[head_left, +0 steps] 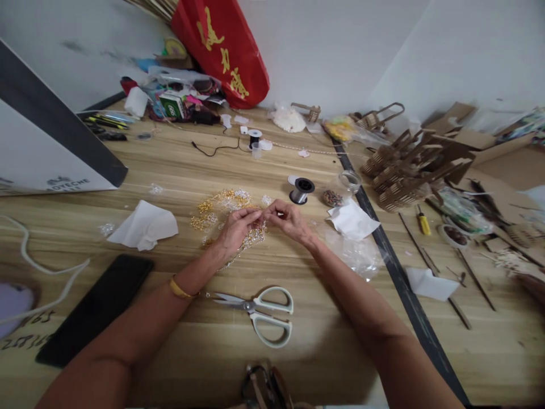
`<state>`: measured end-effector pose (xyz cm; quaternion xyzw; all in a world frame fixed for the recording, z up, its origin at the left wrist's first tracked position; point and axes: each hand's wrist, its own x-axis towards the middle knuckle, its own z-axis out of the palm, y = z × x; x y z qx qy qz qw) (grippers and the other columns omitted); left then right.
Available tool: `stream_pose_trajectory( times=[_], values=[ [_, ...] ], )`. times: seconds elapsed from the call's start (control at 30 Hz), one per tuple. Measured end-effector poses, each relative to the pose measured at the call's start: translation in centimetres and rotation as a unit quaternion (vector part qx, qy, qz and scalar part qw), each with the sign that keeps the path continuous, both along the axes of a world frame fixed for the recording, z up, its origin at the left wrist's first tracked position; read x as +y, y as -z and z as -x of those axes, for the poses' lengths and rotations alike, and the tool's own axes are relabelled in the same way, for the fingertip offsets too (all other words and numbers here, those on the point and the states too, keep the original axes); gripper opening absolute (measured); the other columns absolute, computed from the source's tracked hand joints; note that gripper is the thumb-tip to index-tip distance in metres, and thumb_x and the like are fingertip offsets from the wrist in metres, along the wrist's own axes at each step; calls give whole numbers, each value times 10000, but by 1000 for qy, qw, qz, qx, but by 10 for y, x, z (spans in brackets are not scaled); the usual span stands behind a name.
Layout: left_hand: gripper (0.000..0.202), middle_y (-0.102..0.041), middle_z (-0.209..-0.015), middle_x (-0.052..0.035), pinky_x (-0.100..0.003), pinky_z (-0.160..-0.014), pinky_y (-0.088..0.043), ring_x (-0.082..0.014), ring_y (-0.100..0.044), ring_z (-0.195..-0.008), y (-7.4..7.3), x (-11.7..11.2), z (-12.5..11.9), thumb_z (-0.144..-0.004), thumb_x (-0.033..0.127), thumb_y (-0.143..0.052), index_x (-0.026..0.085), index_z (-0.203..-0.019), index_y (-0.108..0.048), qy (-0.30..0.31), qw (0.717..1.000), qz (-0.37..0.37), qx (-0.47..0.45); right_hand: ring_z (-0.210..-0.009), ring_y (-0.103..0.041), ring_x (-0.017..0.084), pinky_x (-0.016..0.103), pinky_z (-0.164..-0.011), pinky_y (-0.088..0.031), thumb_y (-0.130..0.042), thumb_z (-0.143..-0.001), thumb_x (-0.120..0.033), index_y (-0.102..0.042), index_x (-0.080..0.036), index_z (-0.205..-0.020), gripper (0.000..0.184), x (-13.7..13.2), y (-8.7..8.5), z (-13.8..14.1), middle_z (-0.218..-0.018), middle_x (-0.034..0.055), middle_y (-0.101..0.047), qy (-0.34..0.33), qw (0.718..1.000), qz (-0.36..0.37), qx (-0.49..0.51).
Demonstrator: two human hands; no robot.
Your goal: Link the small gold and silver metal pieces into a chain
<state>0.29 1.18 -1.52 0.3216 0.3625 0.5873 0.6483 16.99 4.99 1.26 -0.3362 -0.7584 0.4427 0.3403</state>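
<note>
Over the gold and silver beads [204, 222], the left hand [235, 230] and right hand [289, 220] are pinching closely together, probably for fine control, their hold too small to make out.

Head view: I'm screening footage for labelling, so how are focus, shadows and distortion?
In the head view, the scissors look fairly crisp; detail between left hand and right hand is too fine to read; a soft shadow darkens the table near the right forearm; the picture's edges look stretched.

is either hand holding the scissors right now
No, the scissors lie on the table, apart from both the left hand and the right hand.
</note>
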Motion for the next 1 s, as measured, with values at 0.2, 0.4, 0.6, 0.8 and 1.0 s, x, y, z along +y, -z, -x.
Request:
stream_pose_trajectory(
  times=[0.2,0.4,0.6,0.8,1.0],
  values=[
    [212,-668,-689,-17,-234,-608,-416,-93,-548,-616,-3,-2,-1,-640,303,-801,145,-746,-706,3,1000,-16,20,-601,-470,92,233,-562,-389,-633,-804,-437,-600,-153,-785,287,2,2,-1,-656,-18,-537,-8,998,65,26],
    [437,-679,-741,0,-238,-621,-416,-106,-579,-644,-6,-3,-4,-545,188,-822,163,-948,-657,-14,998,-15,62,-592,-473,95,231,-562,-408,-654,-776,-417,-599,-155,-776,268,1,2,1,-634,-21,-537,-5,996,82,36],
    [562,-653,-657,39,-238,-638,-435,-116,-599,-622,-6,-6,-6,-590,200,-797,184,-1062,-491,-82,984,-63,145,-574,-461,93,220,-537,-393,-628,-755,-322,-593,-156,-730,172,1,3,4,-626,-19,-535,21,997,69,18],
    [293,-658,-714,-5,-252,-665,-465,-135,-610,-664,-6,-9,-6,-620,194,-775,170,-871,-624,-147,947,-117,261,-579,-475,92,223,-546,-380,-586,-753,-266,-601,-148,-737,120,-1,2,4,-664,-7,-557,39,998,36,-36],
    [60,-688,-761,-40,-282,-699,-467,-165,-604,-699,-8,-11,-5,-679,195,-723,187,-737,-736,-142,919,-164,328,-611,-472,94,219,-560,-360,-576,-777,-269,-597,-149,-735,129,-2,-2,1,-689,3,-565,29,998,-12,-63]
  ],
)
